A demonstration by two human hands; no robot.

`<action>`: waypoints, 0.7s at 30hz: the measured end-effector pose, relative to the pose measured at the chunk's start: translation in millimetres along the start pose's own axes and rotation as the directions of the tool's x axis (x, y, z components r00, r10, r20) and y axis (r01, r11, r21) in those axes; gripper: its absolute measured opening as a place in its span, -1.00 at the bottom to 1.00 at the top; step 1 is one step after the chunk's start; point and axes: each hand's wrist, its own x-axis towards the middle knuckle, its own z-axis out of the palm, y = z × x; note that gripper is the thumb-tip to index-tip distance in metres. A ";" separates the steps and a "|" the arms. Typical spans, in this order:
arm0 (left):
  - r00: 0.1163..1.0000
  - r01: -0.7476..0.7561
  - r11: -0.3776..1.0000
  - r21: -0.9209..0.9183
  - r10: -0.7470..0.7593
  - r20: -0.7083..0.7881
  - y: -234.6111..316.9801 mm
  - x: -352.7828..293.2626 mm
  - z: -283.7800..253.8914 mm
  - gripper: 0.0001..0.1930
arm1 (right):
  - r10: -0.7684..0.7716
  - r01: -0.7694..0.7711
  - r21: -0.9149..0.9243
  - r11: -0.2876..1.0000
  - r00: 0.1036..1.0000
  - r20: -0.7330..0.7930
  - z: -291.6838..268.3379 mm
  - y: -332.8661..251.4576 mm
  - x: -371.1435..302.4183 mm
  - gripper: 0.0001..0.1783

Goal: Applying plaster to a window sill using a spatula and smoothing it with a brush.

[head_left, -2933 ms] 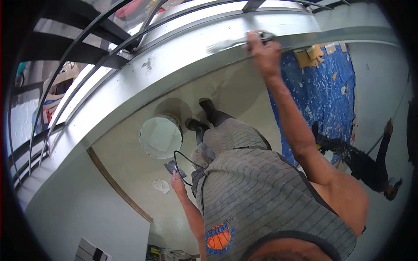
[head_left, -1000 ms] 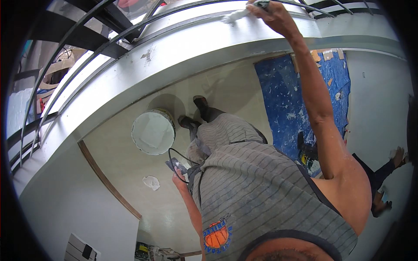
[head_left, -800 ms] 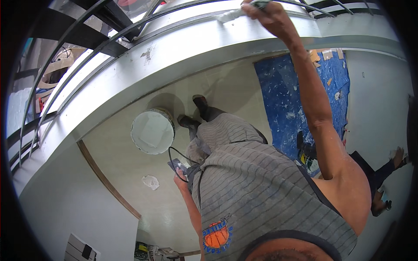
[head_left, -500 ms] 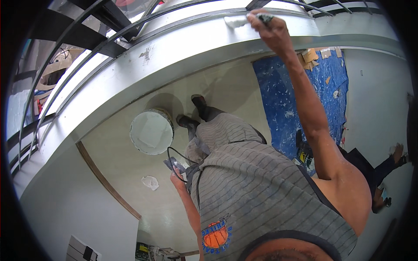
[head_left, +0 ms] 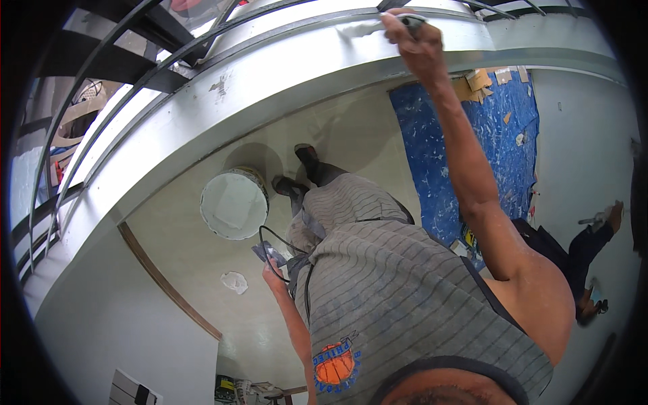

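My right hand (head_left: 420, 47) reaches far up to the white sill (head_left: 290, 61), closed around a putty knife (head_left: 409, 21). The knife's pale blade points left over the sill's surface and is smeared by motion; whether it touches cannot be told. Low at my left side, my left hand (head_left: 273, 271) is closed on a flat grey scraper (head_left: 264, 254), partly covered by the fingers. A black cable (head_left: 262, 235) loops beside that hand. On the floor near my feet stands a round bucket (head_left: 234, 204) with white paste inside.
Black metal railings (head_left: 128, 67) run above the sill. A paint-spotted blue sheet (head_left: 439, 162) with cardboard scraps (head_left: 478, 81) covers floor to the right. At far right another person in dark sleeves (head_left: 586, 253) holds a tool by the wall. A white patch (head_left: 234, 282) lies on the floor.
My right hand and the putty knife have shifted slightly up and left along the sill. The other person's arm has risen at the wall. My left hand stays about where it was.
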 end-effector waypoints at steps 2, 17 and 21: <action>1.000 0.029 0.996 0.079 -0.030 0.004 -13.4 2.2 -0.2 -0.72 | 0.443 -0.486 0.403 0.775 0.873 0.201 2.2 -22.2 -5.9 -0.80; 0.994 -0.094 0.982 0.164 0.084 0.068 5.1 -4.2 2.5 -0.68 | 0.275 -0.265 0.131 0.955 0.960 -0.061 34.0 -66.4 -3.1 -0.83; 0.990 -0.134 0.978 0.161 0.127 0.056 -33.7 0.0 -8.1 -0.67 | 0.160 -0.202 0.433 0.878 0.978 0.132 31.6 -129.4 18.7 -0.79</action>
